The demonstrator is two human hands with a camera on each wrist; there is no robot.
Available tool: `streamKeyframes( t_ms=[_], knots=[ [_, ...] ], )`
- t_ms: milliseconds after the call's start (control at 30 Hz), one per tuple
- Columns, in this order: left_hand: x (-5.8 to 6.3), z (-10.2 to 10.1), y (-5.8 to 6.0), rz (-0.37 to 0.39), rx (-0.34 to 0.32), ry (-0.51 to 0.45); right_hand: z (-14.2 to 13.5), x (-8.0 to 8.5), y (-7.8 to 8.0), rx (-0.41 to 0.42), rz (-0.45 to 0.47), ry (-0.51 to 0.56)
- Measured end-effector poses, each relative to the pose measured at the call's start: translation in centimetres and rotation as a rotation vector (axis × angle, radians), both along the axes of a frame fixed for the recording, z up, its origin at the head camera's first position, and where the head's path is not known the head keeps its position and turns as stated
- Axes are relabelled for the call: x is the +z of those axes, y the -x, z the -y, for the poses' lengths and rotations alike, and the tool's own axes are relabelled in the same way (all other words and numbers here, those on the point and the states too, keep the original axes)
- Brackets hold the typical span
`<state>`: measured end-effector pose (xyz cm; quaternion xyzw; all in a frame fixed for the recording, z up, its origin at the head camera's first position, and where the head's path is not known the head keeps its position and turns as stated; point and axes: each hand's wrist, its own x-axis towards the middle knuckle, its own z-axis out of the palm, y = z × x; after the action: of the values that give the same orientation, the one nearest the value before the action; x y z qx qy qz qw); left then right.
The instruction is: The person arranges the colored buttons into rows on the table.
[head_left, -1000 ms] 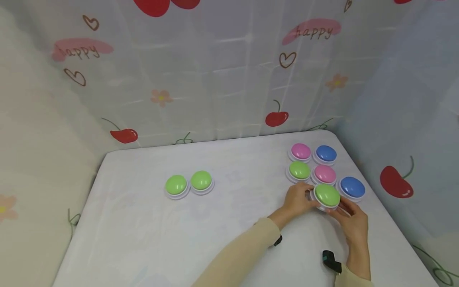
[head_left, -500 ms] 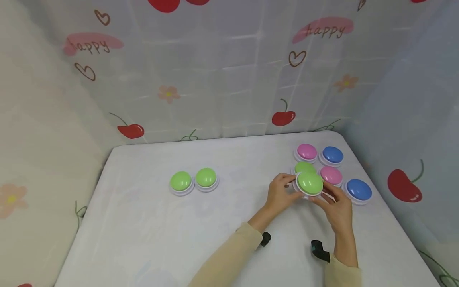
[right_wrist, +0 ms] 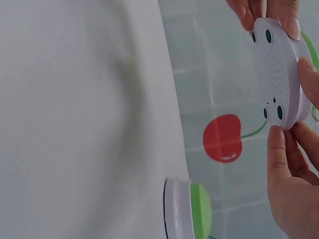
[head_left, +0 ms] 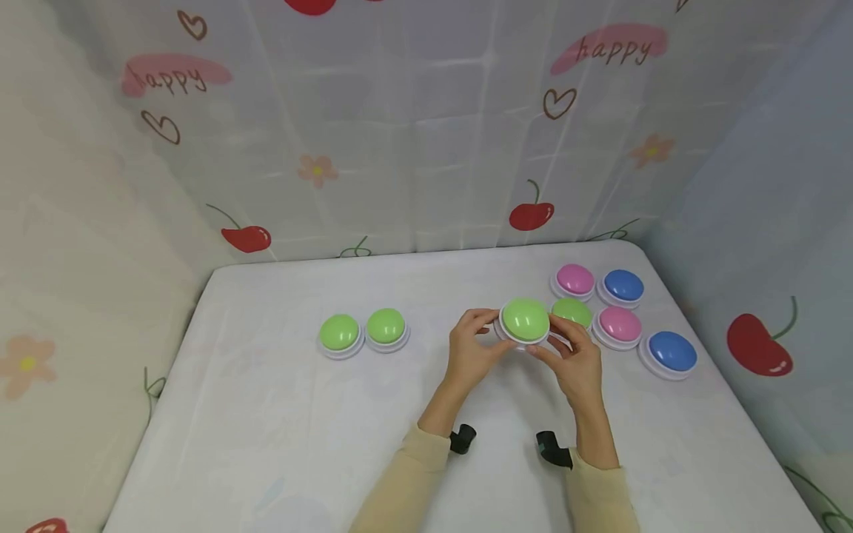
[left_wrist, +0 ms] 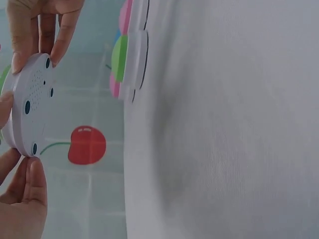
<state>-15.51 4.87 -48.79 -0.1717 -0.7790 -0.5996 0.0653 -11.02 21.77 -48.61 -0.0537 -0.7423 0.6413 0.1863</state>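
A round push button [head_left: 526,320] with a glossy green dome and white base is held up above the table between both hands. My left hand [head_left: 472,348] pinches its left edge, fingertips at the base rim. My right hand [head_left: 574,359] grips the opposite edge the same way. In the left wrist view the button's white underside [left_wrist: 37,99] shows small perforations and several dark round feet. The right wrist view shows that perforated underside [right_wrist: 275,74] too, with fingers of both hands round the rim. Just behind the right hand sits another green button [head_left: 571,312], partly covered.
To the right stand pink buttons [head_left: 576,279] [head_left: 620,324] and blue buttons [head_left: 623,285] [head_left: 672,351]. Two green buttons [head_left: 339,332] [head_left: 386,326] sit side by side left of centre. A white cloth covers the table [head_left: 280,429]; a printed curtain [head_left: 413,148] hangs behind it.
Both hands have lifted the green button from the right-hand group and carried it leftward, away from the blue button. The head view has shifted slightly; the other buttons stay where they were.
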Motion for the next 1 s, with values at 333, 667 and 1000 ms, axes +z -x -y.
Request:
streamKeyframes(
  t_ms=[333, 667, 1000],
  knots=[
    [-1.1, 4.6, 0.1, 0.06, 0.151, -0.116, 3.6, -0.5, 2.6, 0.182, 0.067, -0.062],
    [-3.4, 7.6, 0.5, 0.071, 0.329, -0.076, 7.1, -1.3, 5.6, 0.311, 0.197, -0.159],
    [-4.4, 8.3, 0.9, 0.097, 0.432, 0.007, 8.9, -2.7, 7.4, 0.343, 0.278, -0.24]
  ],
)
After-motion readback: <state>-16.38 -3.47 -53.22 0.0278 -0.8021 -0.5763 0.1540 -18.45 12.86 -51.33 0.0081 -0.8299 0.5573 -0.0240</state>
